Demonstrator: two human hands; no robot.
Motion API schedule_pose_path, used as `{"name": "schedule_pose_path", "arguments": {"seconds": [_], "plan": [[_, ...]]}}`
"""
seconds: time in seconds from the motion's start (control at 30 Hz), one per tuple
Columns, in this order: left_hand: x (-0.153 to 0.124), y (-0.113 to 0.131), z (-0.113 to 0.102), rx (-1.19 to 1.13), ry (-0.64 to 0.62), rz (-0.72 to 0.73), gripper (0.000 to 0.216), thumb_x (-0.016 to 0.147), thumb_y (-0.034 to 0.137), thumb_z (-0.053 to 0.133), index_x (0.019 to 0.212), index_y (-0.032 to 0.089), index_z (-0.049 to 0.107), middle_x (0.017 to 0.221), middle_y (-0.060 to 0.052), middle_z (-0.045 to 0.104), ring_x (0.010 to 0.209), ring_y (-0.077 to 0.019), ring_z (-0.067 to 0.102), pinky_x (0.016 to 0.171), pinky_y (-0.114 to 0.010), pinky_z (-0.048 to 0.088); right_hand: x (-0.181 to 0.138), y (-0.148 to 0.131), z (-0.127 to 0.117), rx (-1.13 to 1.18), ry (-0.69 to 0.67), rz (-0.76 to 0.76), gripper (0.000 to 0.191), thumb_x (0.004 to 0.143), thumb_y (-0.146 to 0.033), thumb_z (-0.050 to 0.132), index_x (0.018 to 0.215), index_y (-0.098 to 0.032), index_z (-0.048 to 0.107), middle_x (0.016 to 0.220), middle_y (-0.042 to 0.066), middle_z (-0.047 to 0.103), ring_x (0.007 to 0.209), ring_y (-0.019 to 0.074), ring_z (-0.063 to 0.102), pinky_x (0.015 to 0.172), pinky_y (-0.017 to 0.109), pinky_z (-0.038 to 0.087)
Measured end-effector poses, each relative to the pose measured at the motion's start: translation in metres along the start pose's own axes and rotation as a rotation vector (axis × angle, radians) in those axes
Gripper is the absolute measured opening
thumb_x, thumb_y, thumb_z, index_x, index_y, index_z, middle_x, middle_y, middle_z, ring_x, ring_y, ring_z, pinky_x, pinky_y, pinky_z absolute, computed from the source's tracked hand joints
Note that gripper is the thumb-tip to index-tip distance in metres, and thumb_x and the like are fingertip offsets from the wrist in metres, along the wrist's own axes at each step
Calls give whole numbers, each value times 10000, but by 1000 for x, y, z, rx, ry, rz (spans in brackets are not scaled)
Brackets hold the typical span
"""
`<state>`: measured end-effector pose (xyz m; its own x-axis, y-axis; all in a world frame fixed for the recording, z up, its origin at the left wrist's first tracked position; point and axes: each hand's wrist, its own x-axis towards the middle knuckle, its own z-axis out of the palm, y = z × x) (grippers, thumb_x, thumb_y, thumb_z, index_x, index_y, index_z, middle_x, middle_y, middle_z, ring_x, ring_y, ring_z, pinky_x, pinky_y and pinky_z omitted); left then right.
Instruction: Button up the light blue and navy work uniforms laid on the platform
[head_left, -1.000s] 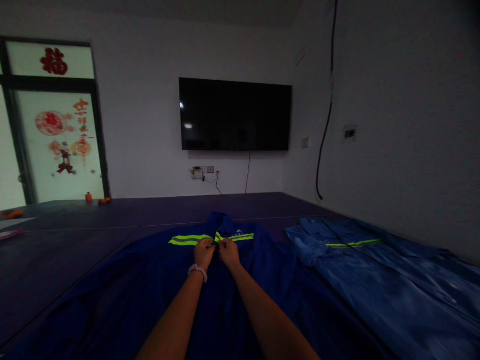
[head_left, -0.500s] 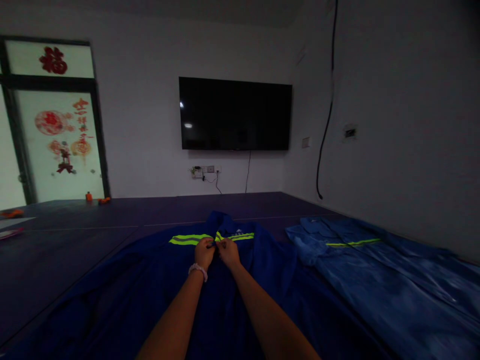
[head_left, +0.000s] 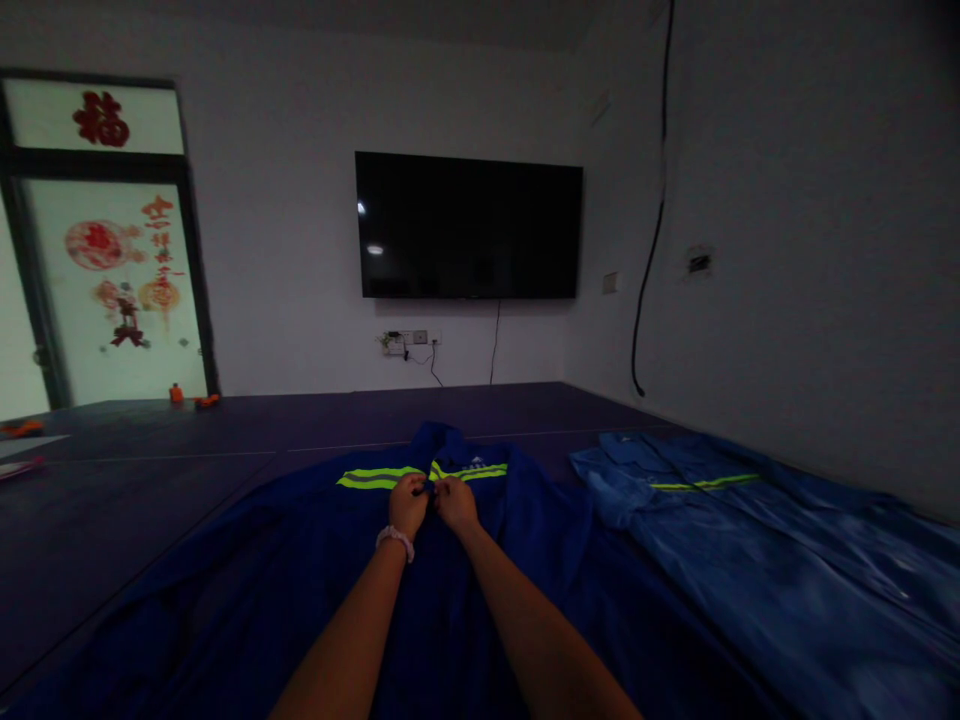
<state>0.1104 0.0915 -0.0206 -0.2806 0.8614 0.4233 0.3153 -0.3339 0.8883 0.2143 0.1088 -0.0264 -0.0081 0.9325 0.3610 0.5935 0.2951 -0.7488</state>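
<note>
The front opening of the dark blue work jacket with neon-yellow reflective stripes (head_left: 315, 560) was pinched shut-fingered by the left hand (head_left: 409, 505) and right hand (head_left: 456, 503), just below its collar.

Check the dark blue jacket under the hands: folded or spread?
Spread. The dark blue jacket lies flat across the table, both hands pinching its front by the yellow stripe.

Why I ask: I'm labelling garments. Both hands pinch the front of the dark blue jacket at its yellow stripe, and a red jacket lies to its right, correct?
Not quite. The head view shows the left hand and right hand pinching the dark blue jacket at its yellow stripe, but the jacket to its right is lighter blue, not red.
</note>
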Motion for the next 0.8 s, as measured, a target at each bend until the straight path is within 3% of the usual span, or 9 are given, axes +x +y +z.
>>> {"name": "schedule_pose_path", "arguments": {"seconds": [0.2, 0.47, 0.8], "plan": [[-1, 3, 0, 4, 0, 11, 213, 634, 85, 555, 831, 140, 616, 732, -22, 656, 697, -139, 625, 643, -223, 464, -1, -1, -2, 18, 12, -11, 253, 835, -252, 422, 721, -156, 627, 639, 43, 650, 594, 128, 595, 515, 183, 366], [-3, 10, -2, 74, 3, 6, 166, 667, 134, 562, 822, 140, 620, 716, -23, 645, 687, -138, 612, 657, -233, 447, 2, 2, 1, 47, 53, 5, 182, 813, -255, 470, 846, -158, 620, 634, 37, 646, 574, 137, 595, 509, 192, 387], [-1, 4, -5, 198, -46, -35, 214, 684, 152, 560, 895, 151, 591, 666, 4, 607, 671, -139, 589, 647, -233, 418, -1, 3, 0, 58, -67, -24, 229, 834, -219, 406, 812, -141, 621, 616, 23, 632, 495, 102, 563, 465, 173, 384]]}}
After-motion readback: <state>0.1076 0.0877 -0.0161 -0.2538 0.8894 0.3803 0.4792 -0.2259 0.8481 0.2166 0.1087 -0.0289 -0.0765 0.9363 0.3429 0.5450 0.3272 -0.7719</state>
